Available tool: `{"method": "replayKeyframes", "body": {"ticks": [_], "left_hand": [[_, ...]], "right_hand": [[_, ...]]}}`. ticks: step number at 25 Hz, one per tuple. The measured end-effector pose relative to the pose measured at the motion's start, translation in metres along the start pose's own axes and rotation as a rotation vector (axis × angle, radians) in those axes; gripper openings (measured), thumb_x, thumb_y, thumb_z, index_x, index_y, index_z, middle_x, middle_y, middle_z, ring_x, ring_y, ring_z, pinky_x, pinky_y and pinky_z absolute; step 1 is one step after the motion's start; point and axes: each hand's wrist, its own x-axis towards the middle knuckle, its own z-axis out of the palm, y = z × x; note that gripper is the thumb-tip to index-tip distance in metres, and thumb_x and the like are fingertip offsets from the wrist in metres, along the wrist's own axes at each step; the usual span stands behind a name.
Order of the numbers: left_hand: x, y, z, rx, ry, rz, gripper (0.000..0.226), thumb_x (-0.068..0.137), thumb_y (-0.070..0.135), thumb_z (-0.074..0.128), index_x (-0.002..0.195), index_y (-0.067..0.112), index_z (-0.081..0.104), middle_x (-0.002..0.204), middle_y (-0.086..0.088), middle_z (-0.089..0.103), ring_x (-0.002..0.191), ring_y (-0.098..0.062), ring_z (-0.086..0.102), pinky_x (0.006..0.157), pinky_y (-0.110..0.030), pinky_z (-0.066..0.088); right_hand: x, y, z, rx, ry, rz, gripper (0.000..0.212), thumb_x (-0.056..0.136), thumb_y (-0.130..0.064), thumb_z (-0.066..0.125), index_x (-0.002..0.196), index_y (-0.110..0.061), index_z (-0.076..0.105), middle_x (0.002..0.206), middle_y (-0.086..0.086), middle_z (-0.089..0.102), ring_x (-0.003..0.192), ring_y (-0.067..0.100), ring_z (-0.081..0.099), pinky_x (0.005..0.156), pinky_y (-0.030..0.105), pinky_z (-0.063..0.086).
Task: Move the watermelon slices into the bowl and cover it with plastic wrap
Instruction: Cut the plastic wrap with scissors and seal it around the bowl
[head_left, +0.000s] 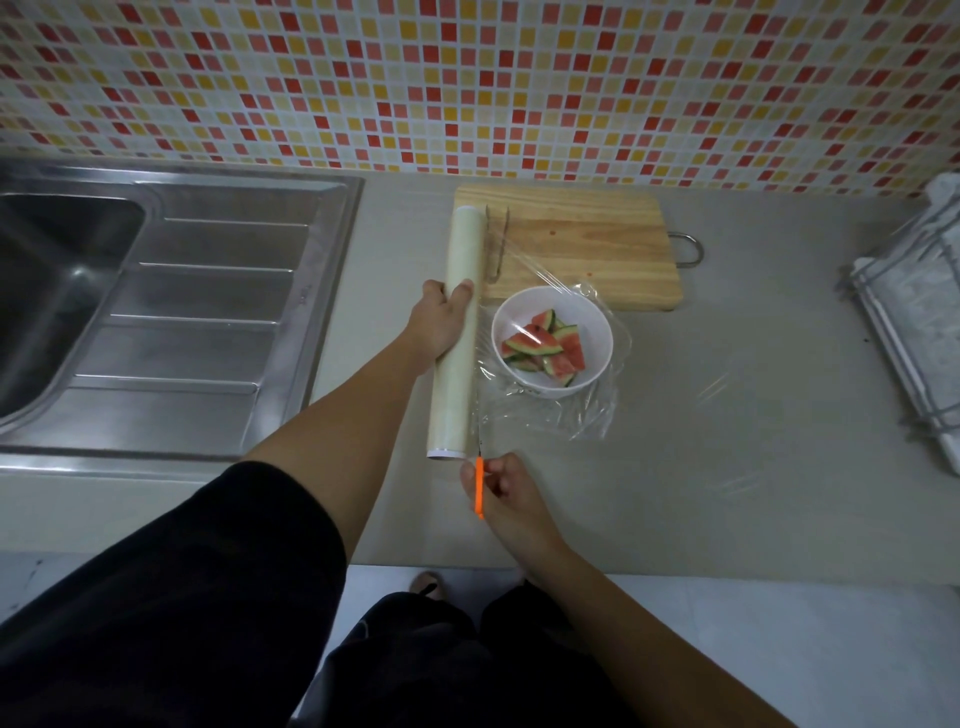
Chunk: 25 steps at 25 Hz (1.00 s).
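A white bowl (597, 332) stands on the counter and holds several watermelon slices (545, 347). A clear sheet of plastic wrap (561, 410) lies stretched over the bowl and spreads onto the counter around it. The sheet runs left to the long roll of plastic wrap (460, 291), which lies just left of the bowl. My left hand (441, 322) grips the roll near its middle. My right hand (506, 491) holds an orange-handled knife (478, 486) at the roll's near end, its blade at the edge of the sheet.
A wooden cutting board (587, 244) lies behind the bowl with metal tongs (496, 244) on its left part. A steel sink (130, 312) with draining board fills the left. A wire rack (914, 312) stands at the right edge. The counter's front edge is close below my hands.
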Motion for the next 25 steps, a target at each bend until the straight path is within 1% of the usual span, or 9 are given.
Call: {"method": "replayKeyframes", "body": {"ticks": [4, 6, 8, 10, 13, 15, 16, 20, 25], "left_hand": [[0.0, -0.001, 0.0, -0.035, -0.015, -0.025, 0.051, 0.092, 0.053, 0.041, 0.116, 0.008, 0.04, 0.11, -0.014, 0.058, 0.102, -0.033, 0.061, 0.09, -0.047, 0.051], [0.0, -0.001, 0.0, -0.062, -0.026, -0.033, 0.051, 0.092, 0.054, 0.042, 0.116, 0.008, 0.04, 0.111, -0.015, 0.059, 0.102, -0.035, 0.062, 0.09, -0.049, 0.051], [-0.001, -0.002, 0.0, -0.065, -0.031, -0.036, 0.051, 0.091, 0.055, 0.042, 0.115, 0.009, 0.04, 0.108, -0.013, 0.058, 0.102, -0.034, 0.061, 0.09, -0.048, 0.051], [-0.001, -0.004, -0.001, -0.051, -0.037, -0.036, 0.051, 0.091, 0.056, 0.041, 0.113, 0.011, 0.04, 0.108, -0.011, 0.057, 0.099, -0.031, 0.059, 0.089, -0.044, 0.051], [-0.001, -0.007, -0.001, -0.037, -0.049, -0.029, 0.052, 0.091, 0.057, 0.04, 0.116, 0.011, 0.039, 0.107, -0.008, 0.054, 0.095, -0.025, 0.056, 0.084, -0.039, 0.048], [-0.002, -0.006, -0.001, -0.045, -0.05, -0.02, 0.053, 0.092, 0.056, 0.04, 0.117, 0.01, 0.039, 0.105, -0.007, 0.054, 0.094, -0.025, 0.056, 0.082, -0.038, 0.047], [-0.002, -0.005, -0.001, -0.055, -0.052, -0.019, 0.052, 0.092, 0.056, 0.04, 0.117, 0.01, 0.039, 0.105, -0.007, 0.054, 0.093, -0.025, 0.056, 0.082, -0.038, 0.048], [-0.002, -0.004, -0.002, -0.067, -0.056, -0.026, 0.052, 0.091, 0.057, 0.04, 0.115, 0.011, 0.04, 0.104, -0.007, 0.055, 0.093, -0.026, 0.057, 0.081, -0.038, 0.049], [-0.005, -0.007, -0.003, -0.072, -0.055, -0.023, 0.05, 0.091, 0.057, 0.04, 0.112, 0.011, 0.04, 0.104, -0.008, 0.055, 0.098, -0.028, 0.058, 0.086, -0.04, 0.049]], "right_hand": [[0.011, 0.0, -0.002, 0.026, 0.029, -0.013, 0.027, 0.071, -0.043, 0.07, 0.071, -0.028, 0.048, 0.046, -0.018, 0.053, 0.045, -0.005, 0.047, 0.053, 0.015, 0.041], [0.014, -0.001, -0.001, 0.025, 0.039, -0.001, 0.028, 0.07, -0.045, 0.07, 0.071, -0.029, 0.048, 0.047, -0.02, 0.055, 0.046, -0.006, 0.049, 0.054, 0.014, 0.041], [0.017, -0.002, -0.001, 0.033, 0.056, 0.023, 0.036, 0.062, -0.057, 0.069, 0.074, -0.029, 0.05, 0.051, -0.02, 0.059, 0.05, -0.007, 0.052, 0.058, 0.016, 0.041], [0.021, -0.005, -0.001, 0.033, 0.066, 0.032, 0.042, 0.057, -0.061, 0.068, 0.076, -0.028, 0.052, 0.052, -0.022, 0.06, 0.052, -0.009, 0.052, 0.06, 0.017, 0.041], [0.026, -0.011, -0.003, 0.045, 0.065, 0.01, 0.032, 0.062, -0.049, 0.072, 0.076, -0.026, 0.053, 0.054, -0.022, 0.06, 0.052, -0.009, 0.052, 0.061, 0.018, 0.04], [0.028, -0.013, -0.004, 0.064, 0.058, -0.006, 0.022, 0.07, -0.036, 0.074, 0.076, -0.025, 0.055, 0.063, -0.014, 0.063, 0.056, -0.006, 0.054, 0.064, 0.02, 0.042], [0.029, -0.014, -0.005, 0.059, 0.054, 0.0, 0.022, 0.072, -0.035, 0.075, 0.077, -0.025, 0.056, 0.065, -0.011, 0.061, 0.057, -0.005, 0.054, 0.065, 0.021, 0.042], [0.03, -0.019, -0.003, 0.036, 0.052, 0.039, 0.033, 0.068, -0.049, 0.073, 0.079, -0.022, 0.056, 0.063, -0.013, 0.056, 0.054, -0.007, 0.052, 0.066, 0.02, 0.042], [0.035, -0.026, 0.002, 0.076, 0.076, 0.016, 0.045, 0.067, -0.051, 0.073, 0.088, -0.013, 0.061, 0.078, -0.001, 0.061, 0.071, 0.007, 0.056, 0.075, 0.029, 0.046]]}}
